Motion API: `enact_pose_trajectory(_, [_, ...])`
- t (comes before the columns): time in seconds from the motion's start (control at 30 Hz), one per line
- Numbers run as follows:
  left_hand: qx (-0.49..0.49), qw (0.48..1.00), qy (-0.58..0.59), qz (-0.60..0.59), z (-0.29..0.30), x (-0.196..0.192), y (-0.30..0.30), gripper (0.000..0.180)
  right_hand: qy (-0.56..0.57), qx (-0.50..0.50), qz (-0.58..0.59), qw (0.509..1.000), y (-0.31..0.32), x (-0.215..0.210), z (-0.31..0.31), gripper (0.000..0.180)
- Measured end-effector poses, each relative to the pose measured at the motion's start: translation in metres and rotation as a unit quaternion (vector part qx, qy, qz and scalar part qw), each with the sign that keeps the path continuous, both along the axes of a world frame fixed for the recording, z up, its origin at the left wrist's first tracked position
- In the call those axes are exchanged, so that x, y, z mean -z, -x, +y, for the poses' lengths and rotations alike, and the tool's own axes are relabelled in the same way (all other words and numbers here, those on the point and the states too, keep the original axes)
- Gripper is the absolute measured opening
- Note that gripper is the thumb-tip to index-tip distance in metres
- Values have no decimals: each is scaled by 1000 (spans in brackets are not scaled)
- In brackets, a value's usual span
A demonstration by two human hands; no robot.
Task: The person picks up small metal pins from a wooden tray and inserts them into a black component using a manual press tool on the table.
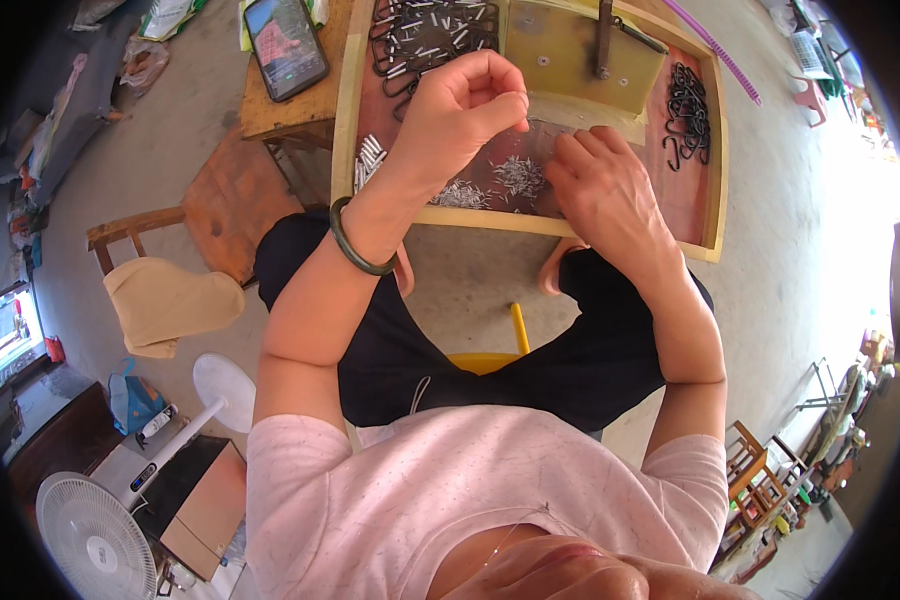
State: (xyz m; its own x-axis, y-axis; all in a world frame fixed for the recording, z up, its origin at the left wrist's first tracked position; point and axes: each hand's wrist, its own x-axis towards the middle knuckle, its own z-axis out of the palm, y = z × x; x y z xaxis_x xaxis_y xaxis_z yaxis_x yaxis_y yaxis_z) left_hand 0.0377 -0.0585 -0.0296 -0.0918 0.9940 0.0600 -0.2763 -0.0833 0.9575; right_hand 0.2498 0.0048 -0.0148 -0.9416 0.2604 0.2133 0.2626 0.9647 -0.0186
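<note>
My left hand (pixel 467 105), with a dark bangle on its wrist, is raised over a shallow wooden-edged tray (pixel 530 224). Its thumb and index finger are pinched together; whatever they hold is too small or hidden. Lower over the tray, my right hand (pixel 602 190) has curled fingers beside a pile of tiny silvery pins (pixel 520 176), its fingertips mostly hidden. Another pin pile (pixel 460 194) lies partly below my left wrist. Black wire hooks with white pieces (pixel 435 35) fill the tray's far left. Short white rods (pixel 368 160) lie at its left edge.
A yellowish metal block with an upright lever (pixel 580 60) stands at the tray's far side. Black hooks (pixel 688 115) are heaped at the right. A phone (pixel 285 45) rests on a wooden table to the left. A wooden chair (pixel 235 205) and white fan (pixel 100 545) stand leftward.
</note>
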Motion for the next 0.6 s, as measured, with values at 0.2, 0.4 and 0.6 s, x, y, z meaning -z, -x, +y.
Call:
enact_pose_trajectory(0.2, [4,1000,-5,25,0,2,-2,5,59,11,47,997,-3,0,6,5])
enact_pose_trajectory(0.4, [-4,999,-1,36,-1,1,1,6,55,16,53,997,-9,0,10,7])
enact_pose_trajectory(0.6, [7,999,-3,36,-1,2,1,7,59,-2,57,997,-8,5,7,5])
